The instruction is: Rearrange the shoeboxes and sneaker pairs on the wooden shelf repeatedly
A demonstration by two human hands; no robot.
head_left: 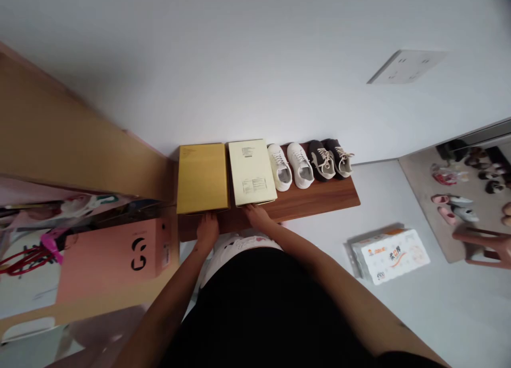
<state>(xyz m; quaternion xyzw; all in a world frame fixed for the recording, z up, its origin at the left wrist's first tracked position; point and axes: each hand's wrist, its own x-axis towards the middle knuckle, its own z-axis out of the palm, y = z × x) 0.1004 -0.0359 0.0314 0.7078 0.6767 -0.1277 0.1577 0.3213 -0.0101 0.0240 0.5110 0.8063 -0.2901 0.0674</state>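
We see left hand (208,232) at front edge of yellow box (203,177), right hand (256,217) at front of cream box (251,170), both boxes on brown board (315,202), grips we can't tell, and a sideways shove could push cream box into the white shoe (278,161) beside it.

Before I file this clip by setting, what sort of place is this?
Probably a home, perhaps near its entrance: white shoes and dark shoes stand in a row on a wooden board, and pink footwear rests on the floor beyond.
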